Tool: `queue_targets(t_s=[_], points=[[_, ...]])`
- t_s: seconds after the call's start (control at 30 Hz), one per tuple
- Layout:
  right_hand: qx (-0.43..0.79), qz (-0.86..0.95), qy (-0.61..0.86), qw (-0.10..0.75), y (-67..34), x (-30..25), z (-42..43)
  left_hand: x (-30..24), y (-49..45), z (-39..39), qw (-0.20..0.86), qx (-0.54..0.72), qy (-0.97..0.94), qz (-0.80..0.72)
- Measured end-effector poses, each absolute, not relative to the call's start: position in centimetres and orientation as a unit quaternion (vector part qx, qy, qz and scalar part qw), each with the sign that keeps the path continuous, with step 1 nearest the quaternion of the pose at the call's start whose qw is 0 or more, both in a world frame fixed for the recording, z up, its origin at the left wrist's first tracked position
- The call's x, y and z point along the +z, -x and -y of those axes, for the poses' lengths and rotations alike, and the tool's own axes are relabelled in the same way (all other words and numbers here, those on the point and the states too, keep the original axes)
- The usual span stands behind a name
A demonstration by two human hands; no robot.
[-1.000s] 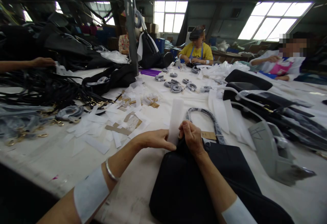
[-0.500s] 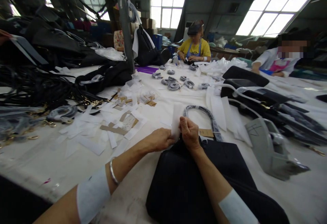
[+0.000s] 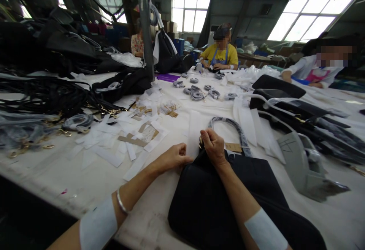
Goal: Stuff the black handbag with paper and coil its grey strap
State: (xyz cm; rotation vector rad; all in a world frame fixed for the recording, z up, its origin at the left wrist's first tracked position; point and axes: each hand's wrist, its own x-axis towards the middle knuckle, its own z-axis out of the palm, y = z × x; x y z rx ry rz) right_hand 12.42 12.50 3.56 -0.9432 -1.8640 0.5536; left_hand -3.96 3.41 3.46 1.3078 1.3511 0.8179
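Note:
A black handbag (image 3: 208,204) lies in front of me, with its plastic-wrapped handle (image 3: 241,134) arched beyond it. My right hand (image 3: 213,147) is closed at the bag's upper edge, round the near end of the handle. A bit of gold hardware (image 3: 201,142) shows beside its fingers. A thin white strip (image 3: 194,130) stands up just left of that hand. My left hand (image 3: 173,158) has its fingers curled, with thumb and fingertips pinched at the strip's lower end. Behind the handle's base lies a brown tag (image 3: 233,147).
Loose white strips (image 3: 108,155) and brown card pieces lie to the left, near black straps (image 3: 48,97) with gold clasps. A grey tape dispenser (image 3: 302,162) and black bags (image 3: 296,109) are on the right. Coiled wrapped handles (image 3: 197,95) lie farther back. Two co-workers sit across the table.
My left hand has moved slightly down and left from my right hand, and more of the white strip shows between them. My right hand keeps its grip. The view has shifted slightly.

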Motion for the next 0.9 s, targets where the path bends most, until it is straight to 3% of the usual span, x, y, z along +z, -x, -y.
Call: queue_targets(t_s=[0.17,0.27,0.43,0.5,0.6,0.67,0.9], points=[[0.173,0.781,0.372,0.471,-12.3,3.7,-12.2,3.4,4.1,-2.8,0.418,0.279,-0.65,-0.57],[0.13,0.764,0.386,0.5,-12.1,3.8,-12.3,4.7,4.0,-4.3,0.359,0.16,-0.74,-0.546],[0.119,0.74,0.415,0.516,-12.2,3.8,-12.8,6.2,3.7,-6.6,0.388,-0.02,-0.758,-0.524],[0.12,0.739,0.419,0.513,-12.5,3.7,-13.2,5.5,3.6,-6.3,0.379,0.037,-0.732,-0.565],[0.128,0.747,0.422,0.498,-12.8,3.6,-13.6,3.7,3.4,-4.3,0.352,0.265,-0.642,-0.628],[0.138,0.754,0.418,0.488,-12.9,3.6,-13.8,2.6,3.4,-2.5,0.395,0.367,-0.545,-0.642],[0.147,0.751,0.413,0.494,-13.0,4.0,-13.6,2.5,3.7,1.8,0.518,0.335,-0.484,-0.62]])
